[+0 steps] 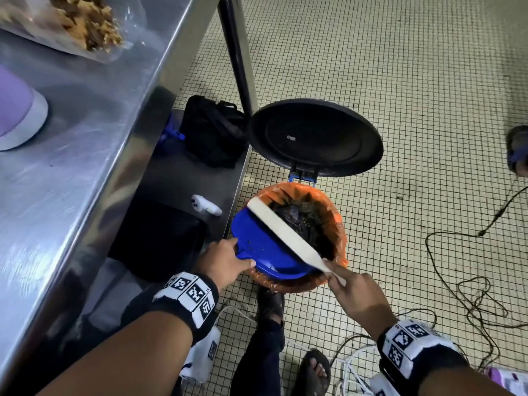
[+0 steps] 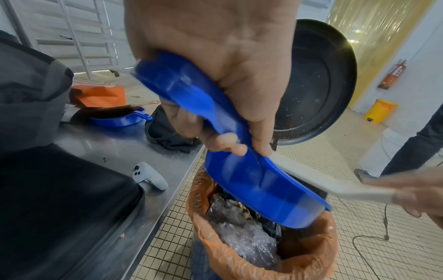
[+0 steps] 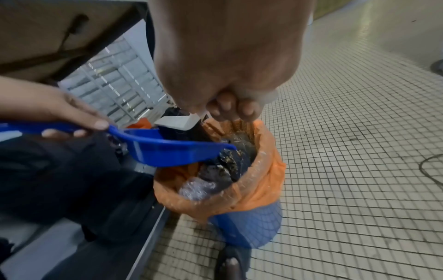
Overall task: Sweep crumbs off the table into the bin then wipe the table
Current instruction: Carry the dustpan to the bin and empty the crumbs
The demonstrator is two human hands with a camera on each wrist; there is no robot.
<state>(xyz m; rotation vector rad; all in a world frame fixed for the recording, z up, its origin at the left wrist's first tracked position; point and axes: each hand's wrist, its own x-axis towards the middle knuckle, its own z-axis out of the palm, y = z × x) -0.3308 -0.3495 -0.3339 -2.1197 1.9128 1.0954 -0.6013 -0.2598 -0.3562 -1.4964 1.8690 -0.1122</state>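
A blue dustpan point(image 1: 260, 247) tilts over the bin point(image 1: 337, 224), which has an orange liner and an open black lid point(image 1: 314, 138). My left hand point(image 1: 225, 262) grips the dustpan's handle point(image 2: 191, 94). My right hand point(image 1: 354, 292) holds a white hand brush point(image 1: 285, 232) by its handle, its back lying across the pan's mouth. A few crumbs cling inside the pan; more crumbs point(image 3: 227, 159) lie on the dark rubbish in the bin. The steel table point(image 1: 85, 144) is at the left.
On the table sit a bag of snack pieces point(image 1: 85, 21) and a purple-and-white container point(image 1: 20, 115). The lower shelf holds a black bag point(image 1: 214, 132), a black case point(image 1: 160, 238) and a white controller point(image 1: 205, 205). Cables point(image 1: 471, 281) trail on the tiled floor. Another person's foot point(image 1: 518, 150) is at the right.
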